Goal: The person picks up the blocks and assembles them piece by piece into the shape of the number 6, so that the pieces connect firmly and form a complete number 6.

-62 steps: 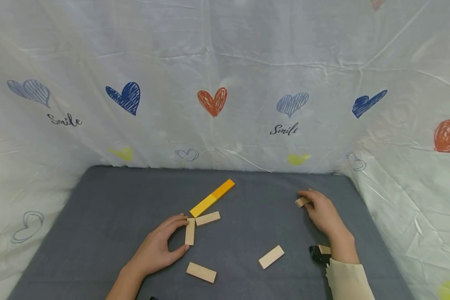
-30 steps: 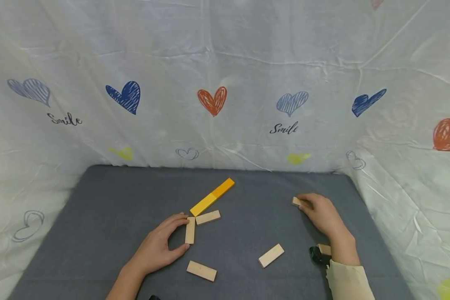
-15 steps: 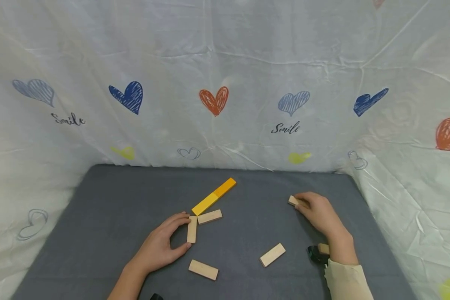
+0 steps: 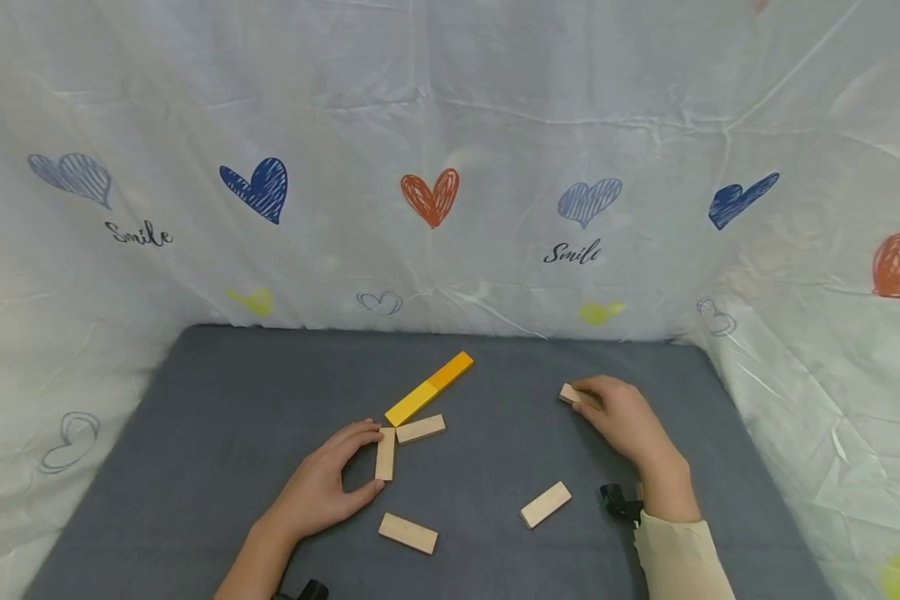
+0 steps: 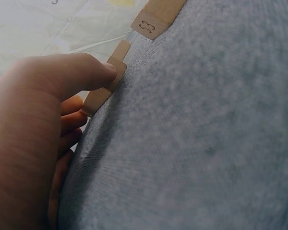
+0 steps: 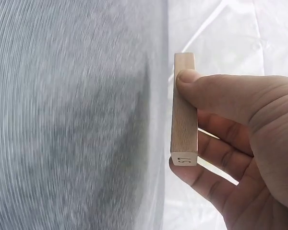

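"Weight first: how would you judge the pale, oblong wooden block (image 6: pixel 184 124) in the right hand (image 4: pixel 618 412)?"

"Light and stiff, I'd guess, hardly fragile, with enough grain to resist slipping. Best held by its long sides, leaving both ends free. Thumb and fingers pinch it now, seemingly clear of the dark grey cloth (image 4: pixel 480 475)."

"And its looks?"

"Straight-edged, fine-grained, tan along the side, with a dark mark (57, as far as I can read it) on its small end."

"What of the left hand (image 4: pixel 321 482)?"

"It spans a second pale wooden block (image 4: pixel 386 457) end to end, thumb near, fingertips far. That one lies on the cloth, its far end just beside a bright yellow oblong block (image 4: pixel 410 403)."
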`<state>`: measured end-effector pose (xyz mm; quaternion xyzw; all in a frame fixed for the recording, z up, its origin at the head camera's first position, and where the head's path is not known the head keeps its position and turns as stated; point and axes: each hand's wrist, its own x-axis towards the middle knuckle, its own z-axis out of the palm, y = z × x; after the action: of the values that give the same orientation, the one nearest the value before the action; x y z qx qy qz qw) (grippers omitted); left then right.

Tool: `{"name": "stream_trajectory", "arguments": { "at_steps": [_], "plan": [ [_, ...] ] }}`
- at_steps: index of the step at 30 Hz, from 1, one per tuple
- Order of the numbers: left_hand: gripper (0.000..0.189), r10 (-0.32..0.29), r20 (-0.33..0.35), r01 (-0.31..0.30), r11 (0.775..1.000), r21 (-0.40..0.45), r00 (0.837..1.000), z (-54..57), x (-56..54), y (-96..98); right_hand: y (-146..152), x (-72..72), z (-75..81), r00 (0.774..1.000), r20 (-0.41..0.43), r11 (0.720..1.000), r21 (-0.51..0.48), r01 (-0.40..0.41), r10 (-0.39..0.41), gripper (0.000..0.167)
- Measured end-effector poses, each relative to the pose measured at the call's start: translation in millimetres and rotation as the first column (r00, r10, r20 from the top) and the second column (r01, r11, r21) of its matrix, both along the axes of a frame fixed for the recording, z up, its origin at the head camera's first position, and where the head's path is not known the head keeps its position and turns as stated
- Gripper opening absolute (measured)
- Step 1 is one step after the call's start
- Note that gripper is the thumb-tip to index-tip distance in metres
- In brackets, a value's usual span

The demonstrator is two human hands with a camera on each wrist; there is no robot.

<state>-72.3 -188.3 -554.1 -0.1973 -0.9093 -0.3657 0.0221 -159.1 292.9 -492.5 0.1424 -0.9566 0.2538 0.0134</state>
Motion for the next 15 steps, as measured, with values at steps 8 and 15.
{"name": "stream_trajectory", "arguments": {
  "at_steps": [8, 15],
  "plan": [
    [0.068, -0.003, -0.001, 0.003, 1.0, -0.006, 1.0, -0.8, -0.5, 0.6, -17.8, 1.9, 0.0, 1.0, 0.01, 0.999, -0.028, -0.018, 0.018, 0.032],
    [0.069, 0.004, 0.006, -0.004, 1.0, -0.008, 1.0, -0.5, 0.1, 0.3, -39.8, 5.7, -0.1, 0.999, 0.025, 0.998, -0.037, -0.048, 0.049, 0.033]
  ]
}}
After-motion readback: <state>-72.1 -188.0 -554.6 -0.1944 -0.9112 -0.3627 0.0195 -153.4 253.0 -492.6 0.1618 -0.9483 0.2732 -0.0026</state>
